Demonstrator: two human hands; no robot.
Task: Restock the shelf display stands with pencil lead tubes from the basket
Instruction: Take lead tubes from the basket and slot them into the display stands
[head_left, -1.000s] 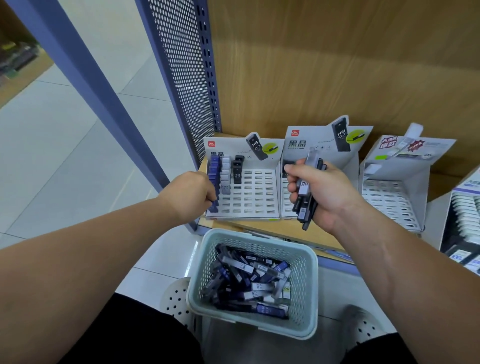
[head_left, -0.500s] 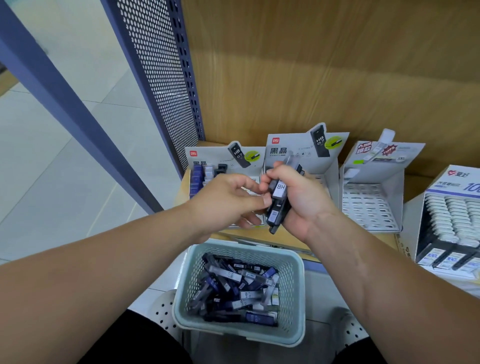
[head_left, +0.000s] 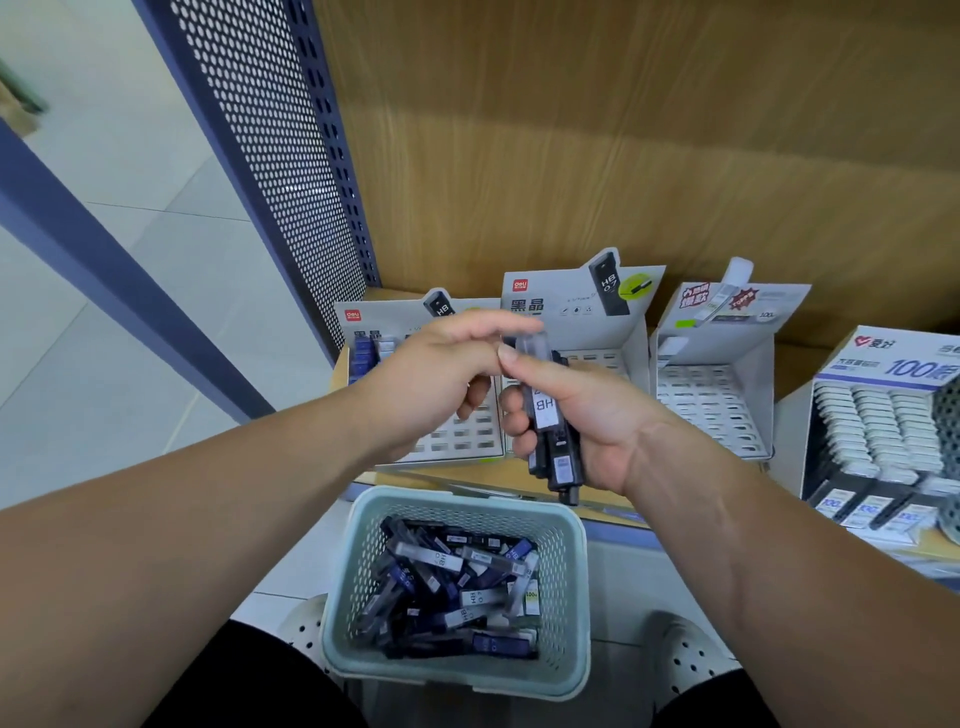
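The left hand (head_left: 436, 374) covers most of the left stand (head_left: 457, 444). Its fingertips are motion-blurred, so whether they touch the tubes (head_left: 551, 431) cannot be told. The right hand (head_left: 597, 415) and its bundle hide nearly all slots of the middle stand (head_left: 571, 306); how many tubes it grips is unclear. A box (head_left: 883, 410) is cut off by the right edge. In the basket (head_left: 457, 680), lower tubes lie buried. Small label print is unreadable.

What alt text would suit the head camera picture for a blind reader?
A person's right hand grips a bundle of dark plastic pencil lead tubes while the left hand reaches to its top, above a pale green perforated plastic basket of more tubes, before grey cardboard display stands.
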